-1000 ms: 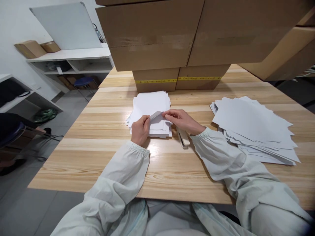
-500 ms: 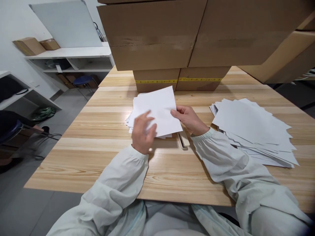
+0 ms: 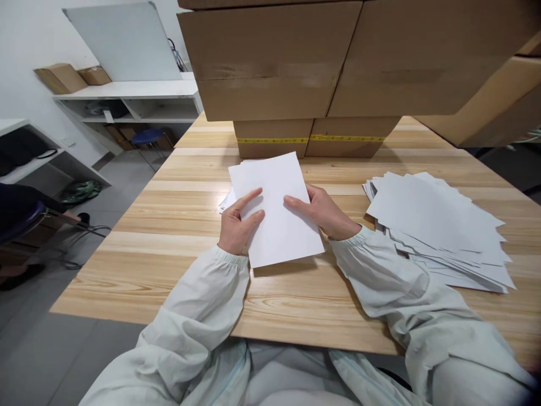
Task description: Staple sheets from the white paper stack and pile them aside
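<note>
Head view: your pale left sleeve (image 3: 198, 316) and right sleeve (image 3: 406, 282) come in over the near edge of the wood-grain table (image 3: 169, 270). White sheet (image 3: 281, 239) sits between your hands mid-table, blank side up, skewed, near edge raised with a shadow under it; can't tell if it's one ply or more. Your right hand (image 3: 329, 215) is clamped on its right edge, thumb on top, fingers behind. Your left hand (image 3: 237, 228) is at its left edge, thumb and index on top and spread apart; the other fingers are hidden, so can't tell if that side is pinched. Loose papers (image 3: 227, 201) poke out beneath, far left of the sheet. Messy paper pile (image 3: 435, 214) lies to the right, well apart. Beyond: lower cartons (image 3: 270, 149) with yellow tape (image 3: 273, 140), bigger upper cartons (image 3: 270, 62) on top. Far left: blue stool (image 3: 147, 136), white shelf unit (image 3: 131, 89), pale board (image 3: 124, 42) standing on it.
</note>
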A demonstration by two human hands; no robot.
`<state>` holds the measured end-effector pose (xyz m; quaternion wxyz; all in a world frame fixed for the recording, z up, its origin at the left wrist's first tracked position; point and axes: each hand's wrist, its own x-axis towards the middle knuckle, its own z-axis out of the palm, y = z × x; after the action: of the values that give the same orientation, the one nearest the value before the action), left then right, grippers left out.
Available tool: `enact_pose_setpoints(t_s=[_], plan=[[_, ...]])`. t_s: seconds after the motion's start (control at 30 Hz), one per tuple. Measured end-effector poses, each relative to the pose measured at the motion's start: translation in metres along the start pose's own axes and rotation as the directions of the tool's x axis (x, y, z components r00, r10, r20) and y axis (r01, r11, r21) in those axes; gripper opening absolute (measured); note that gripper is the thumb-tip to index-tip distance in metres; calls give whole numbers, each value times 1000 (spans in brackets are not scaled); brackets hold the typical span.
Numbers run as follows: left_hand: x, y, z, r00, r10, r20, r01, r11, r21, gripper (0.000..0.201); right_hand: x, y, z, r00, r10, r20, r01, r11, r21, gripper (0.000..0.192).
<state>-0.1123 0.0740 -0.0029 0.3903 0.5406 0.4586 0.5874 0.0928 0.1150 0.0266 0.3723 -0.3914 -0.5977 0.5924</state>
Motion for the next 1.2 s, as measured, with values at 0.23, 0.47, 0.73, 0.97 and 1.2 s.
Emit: enact_pose_setpoints(t_s=[0.23,0.47,0.73,0.97,1.2], plan=[[-8,0,7,996,61,-71,-46,979,197,26,-5,-2,10,950,-298,-95,188,784,-591,37],[-6,7,7,1000,2,-7,-2,999,40,62,-23,-5,24,914,-278,296,398,761,-513,87],[-10,8,11,999,34,4,-34,996,84,59,-30,10,36,908,-255,333,412,692,-592,94],[-8,8,11,998,16,-53,-11,996,92,57,-27,13,32,908,-264,326,410,722,-557,98],[-7,10,11,986,-130,-107,118,987,-111,36,-27,-8,28,932,-235,277,341,828,-445,88]])
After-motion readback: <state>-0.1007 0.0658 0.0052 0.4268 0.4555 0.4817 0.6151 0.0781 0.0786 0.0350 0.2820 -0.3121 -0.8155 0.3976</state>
